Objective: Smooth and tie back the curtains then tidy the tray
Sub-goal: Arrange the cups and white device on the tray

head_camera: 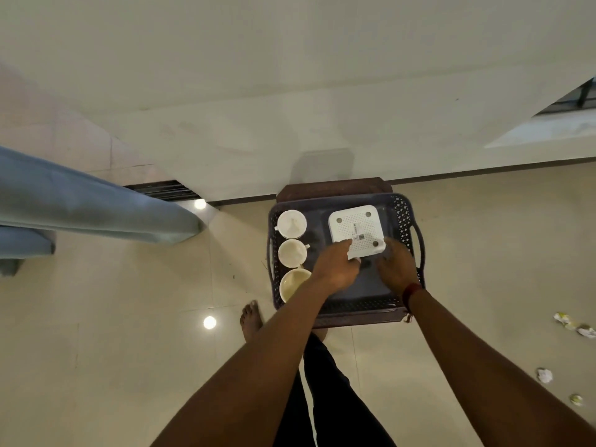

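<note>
A dark perforated plastic tray (403, 217) with side handles rests on a brown stool by the wall. Three white cups stand in a row along its left side: the far cup (292, 224), the middle cup (292, 252) and the near cup (292, 283). A white square device (356, 229) lies underside up in the tray's far right part. My left hand (335, 267) pinches the device's near edge. My right hand (396, 267) curls at its near right corner, touching it. A blue-grey curtain (90, 204) hangs at the left, its hem at the floor.
The stool (332, 187) stands against a cream wall. Crumpled paper scraps (571, 325) lie on the tiled floor at the right. My bare foot (251, 321) stands left of the tray. A window ledge (548, 130) shows at the upper right.
</note>
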